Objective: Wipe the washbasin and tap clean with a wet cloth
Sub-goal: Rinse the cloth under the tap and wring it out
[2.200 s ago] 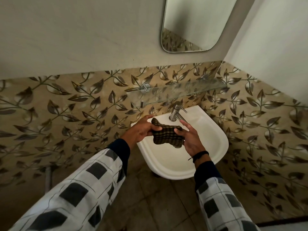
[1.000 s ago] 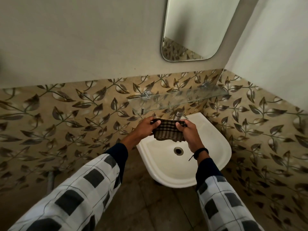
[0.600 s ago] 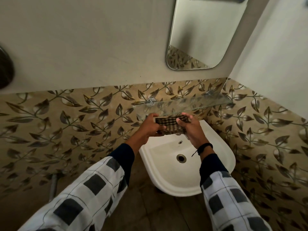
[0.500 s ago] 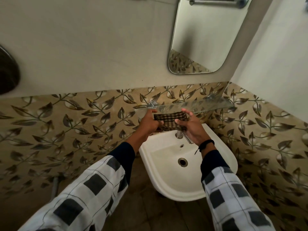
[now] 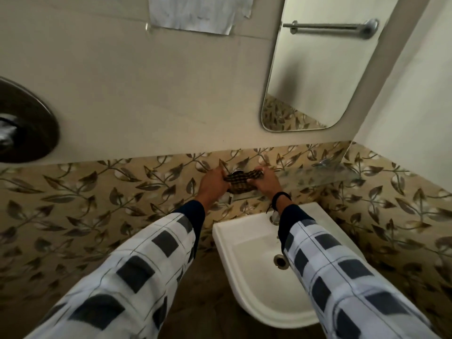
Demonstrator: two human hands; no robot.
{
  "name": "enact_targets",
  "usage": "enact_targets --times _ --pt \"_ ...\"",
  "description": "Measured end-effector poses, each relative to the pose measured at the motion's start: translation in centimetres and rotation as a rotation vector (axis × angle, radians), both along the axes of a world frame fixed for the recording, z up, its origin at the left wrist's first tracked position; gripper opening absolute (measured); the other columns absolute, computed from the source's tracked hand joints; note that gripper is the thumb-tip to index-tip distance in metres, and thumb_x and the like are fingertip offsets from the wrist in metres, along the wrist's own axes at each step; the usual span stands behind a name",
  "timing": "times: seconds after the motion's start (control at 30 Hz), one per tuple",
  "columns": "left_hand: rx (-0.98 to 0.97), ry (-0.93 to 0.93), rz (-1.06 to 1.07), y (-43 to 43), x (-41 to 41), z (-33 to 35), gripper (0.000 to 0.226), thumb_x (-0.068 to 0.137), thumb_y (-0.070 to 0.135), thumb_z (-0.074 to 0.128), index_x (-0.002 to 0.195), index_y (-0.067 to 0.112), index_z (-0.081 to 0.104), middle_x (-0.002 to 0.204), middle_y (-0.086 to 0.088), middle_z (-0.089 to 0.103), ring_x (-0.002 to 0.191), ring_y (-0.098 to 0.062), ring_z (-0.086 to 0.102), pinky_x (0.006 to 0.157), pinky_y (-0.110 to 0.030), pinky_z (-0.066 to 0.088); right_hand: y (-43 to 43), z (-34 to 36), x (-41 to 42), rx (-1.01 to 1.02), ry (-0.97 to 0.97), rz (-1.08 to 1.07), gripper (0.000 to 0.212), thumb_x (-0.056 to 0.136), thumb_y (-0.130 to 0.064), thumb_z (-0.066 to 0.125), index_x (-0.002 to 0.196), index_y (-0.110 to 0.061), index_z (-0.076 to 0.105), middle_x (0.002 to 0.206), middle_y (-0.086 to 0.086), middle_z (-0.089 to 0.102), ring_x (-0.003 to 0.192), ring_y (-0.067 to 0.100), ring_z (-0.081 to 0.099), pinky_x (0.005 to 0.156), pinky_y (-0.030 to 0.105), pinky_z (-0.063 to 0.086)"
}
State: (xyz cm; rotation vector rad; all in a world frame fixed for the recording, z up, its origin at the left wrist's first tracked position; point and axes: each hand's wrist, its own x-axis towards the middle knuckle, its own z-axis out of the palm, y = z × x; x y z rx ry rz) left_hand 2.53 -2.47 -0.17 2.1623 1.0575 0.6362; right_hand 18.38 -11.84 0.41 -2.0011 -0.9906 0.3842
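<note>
A dark checked cloth (image 5: 241, 182) is stretched between both hands at the level of the glass shelf (image 5: 315, 178), above the back of the white washbasin (image 5: 247, 263). My left hand (image 5: 212, 183) grips its left end and my right hand (image 5: 267, 183) grips its right end. The chrome tap (image 5: 274, 217) stands at the basin's rear rim, mostly hidden behind my right forearm. The drain (image 5: 280, 261) shows in the bowl.
A mirror (image 5: 315, 69) hangs above the shelf, with a towel bar reflected in it. A round dark metal fitting (image 5: 22, 123) is on the wall at the left. A leaf-patterned tile band runs round the corner. White paper (image 5: 195, 13) hangs at the top.
Both hands have lifted the cloth from over the basin bowl up to the glass shelf, and the view has tilted upward so the basin sits lower in frame.
</note>
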Motion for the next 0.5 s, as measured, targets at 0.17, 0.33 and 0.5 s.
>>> enact_targets --times 0.17,0.33,0.5 --pt "0.065 0.029 -0.123 0.5 0.4 -0.5 0.024 0.088 0.022 0.074 0.107 0.008 0.074 0.103 -0.012 0.072 0.093 -0.024 0.067 0.079 -0.029 0.052 0.6 -0.6 0.0 -0.094 -0.152 -0.113 0.042 0.083 -0.026 0.075 0.122 -0.016 0.064 0.126 0.011 0.06 0.116 0.029 0.058 0.099 0.034 0.048" --pt "0.14 0.114 -0.114 0.5 1.0 -1.1 0.026 0.085 0.026 0.076 0.105 0.01 0.076 0.11 -0.012 0.069 0.095 -0.025 0.066 0.087 -0.037 0.055 0.9 -1.0 0.3 -0.182 -0.219 -0.104 0.034 0.091 -0.034 0.064 0.122 -0.019 0.068 0.131 0.013 0.058 0.121 0.035 0.054 0.104 0.048 0.045" --pt "0.139 0.134 -0.055 -0.2 1.3 -1.1 0.027 0.083 0.025 0.076 0.104 0.009 0.078 0.107 -0.012 0.073 0.101 -0.027 0.067 0.099 -0.038 0.05 0.5 -0.8 0.7 -0.256 -0.242 -0.076 0.034 0.098 -0.032 0.049 0.127 -0.025 0.066 0.133 0.015 0.056 0.124 0.038 0.049 0.108 0.048 0.041"
